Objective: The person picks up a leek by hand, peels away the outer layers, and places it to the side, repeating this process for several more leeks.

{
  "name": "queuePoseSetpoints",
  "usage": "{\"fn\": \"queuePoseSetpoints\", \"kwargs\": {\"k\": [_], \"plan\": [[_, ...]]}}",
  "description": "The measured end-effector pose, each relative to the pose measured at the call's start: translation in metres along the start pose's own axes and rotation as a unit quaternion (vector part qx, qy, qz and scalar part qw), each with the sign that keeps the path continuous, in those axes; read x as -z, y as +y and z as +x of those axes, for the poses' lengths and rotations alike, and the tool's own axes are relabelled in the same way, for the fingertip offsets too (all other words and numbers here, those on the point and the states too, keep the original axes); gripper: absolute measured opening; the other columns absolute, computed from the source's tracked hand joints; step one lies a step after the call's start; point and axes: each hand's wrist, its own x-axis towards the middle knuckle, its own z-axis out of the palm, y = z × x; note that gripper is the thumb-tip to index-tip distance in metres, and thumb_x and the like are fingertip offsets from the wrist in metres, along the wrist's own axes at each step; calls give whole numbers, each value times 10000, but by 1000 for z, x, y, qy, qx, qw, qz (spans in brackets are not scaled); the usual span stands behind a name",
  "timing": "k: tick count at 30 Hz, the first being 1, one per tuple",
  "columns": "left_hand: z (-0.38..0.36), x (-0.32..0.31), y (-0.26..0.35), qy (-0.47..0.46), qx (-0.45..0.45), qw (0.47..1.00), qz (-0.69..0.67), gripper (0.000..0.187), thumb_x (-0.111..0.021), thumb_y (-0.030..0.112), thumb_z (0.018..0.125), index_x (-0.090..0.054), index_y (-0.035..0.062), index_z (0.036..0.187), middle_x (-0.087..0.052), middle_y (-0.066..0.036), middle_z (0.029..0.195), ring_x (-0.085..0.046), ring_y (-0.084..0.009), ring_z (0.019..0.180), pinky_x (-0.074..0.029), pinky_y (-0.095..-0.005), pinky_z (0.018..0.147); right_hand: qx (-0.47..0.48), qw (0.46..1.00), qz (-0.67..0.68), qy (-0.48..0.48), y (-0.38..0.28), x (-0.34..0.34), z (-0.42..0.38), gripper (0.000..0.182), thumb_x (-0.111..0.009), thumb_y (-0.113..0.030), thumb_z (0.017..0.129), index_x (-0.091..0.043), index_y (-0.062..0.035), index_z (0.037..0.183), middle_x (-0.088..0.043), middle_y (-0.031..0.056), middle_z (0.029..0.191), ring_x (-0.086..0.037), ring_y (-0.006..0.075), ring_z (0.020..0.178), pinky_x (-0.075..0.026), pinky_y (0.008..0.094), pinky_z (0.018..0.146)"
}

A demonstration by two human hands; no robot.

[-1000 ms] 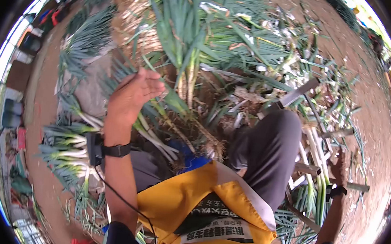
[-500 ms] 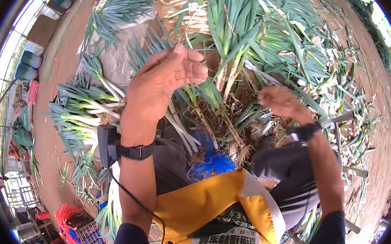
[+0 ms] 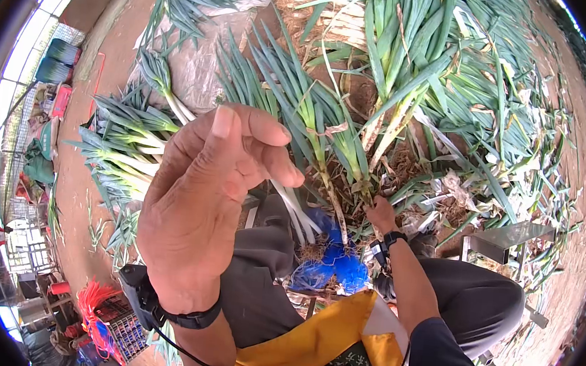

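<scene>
My left hand (image 3: 198, 206) is raised close to the camera, palm turned inward. Its fingers are loosely curled, with the thumb apart from them and nothing seen in the grasp. Lower down, my right hand (image 3: 381, 215) closes around the lower stalk of a long green onion (image 3: 351, 150); its root end is hidden. Beside it another green onion (image 3: 333, 196) leans with its roots over a crumpled blue plastic bag (image 3: 348, 266) between my legs. A few peeled white stalks (image 3: 294, 210) lie left of these, partly behind my left hand.
Unpeeled green onions (image 3: 467, 66) are heaped at the upper right. Cleaned green onions (image 3: 127, 146) lie at the left, near a clear plastic sheet (image 3: 195, 75). A metal stand (image 3: 509, 238) is beside my right knee. A crate (image 3: 126, 338) with red strings stands lower left.
My right hand has moved down and left onto a green onion's stalk and closed on it. My left hand has come nearer the camera and lower. The view has shifted.
</scene>
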Motion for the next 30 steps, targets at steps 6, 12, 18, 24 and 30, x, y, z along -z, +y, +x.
{"fn": "queuePoseSetpoints", "kwargs": {"k": [6, 12, 18, 24, 30], "plan": [[-2, -11, 1, 52, 17, 998, 38, 386, -417, 285, 1062, -601, -55, 1065, -607, -86, 874, -577, -178, 813, -476, -371, 826, 30, 953, 301, -31, -25, 54, -37, 393, -645, -226, 909, -584, 80, 1147, -658, 157, 962, -607, 281, 806, -482, 411, 741], [-4, -14, -4, 34, 42, 998, 31, 367, -525, 326, 1022, -663, -13, 1022, -658, -76, 880, -639, -181, 857, -512, -375, 865, 137, 962, 235, 32, -65, 129, -88, 330, -628, -243, 927, -611, 24, 1121, -634, 101, 884, -574, 184, 816, -462, 352, 769], [0, -8, -12, 25, 48, 997, 47, 374, -568, 345, 998, -664, -14, 1043, -689, -88, 898, -671, -204, 883, -523, -369, 865, 226, 909, 341, 77, -111, 182, -143, 269, -598, -195, 967, -595, 18, 1131, -610, 51, 891, -586, 133, 791, -469, 311, 727], [9, -18, -23, 55, 35, 997, 46, 427, -674, 331, 936, -633, -21, 1174, -677, -164, 1134, -642, -257, 1100, -489, -379, 974, 265, 901, 339, 50, -142, 224, -213, 284, -539, -140, 988, -557, 10, 1229, -599, 56, 1025, -606, 140, 894, -471, 297, 840], [19, -38, -43, 52, 39, 986, -154, 371, -714, 253, 915, -622, 12, 1181, -674, -104, 1141, -636, -226, 1082, -493, -385, 962, 279, 876, 392, -25, -151, 199, -263, 251, -558, -111, 990, -557, -24, 1226, -578, 23, 1034, -605, 143, 928, -477, 294, 872]]}}
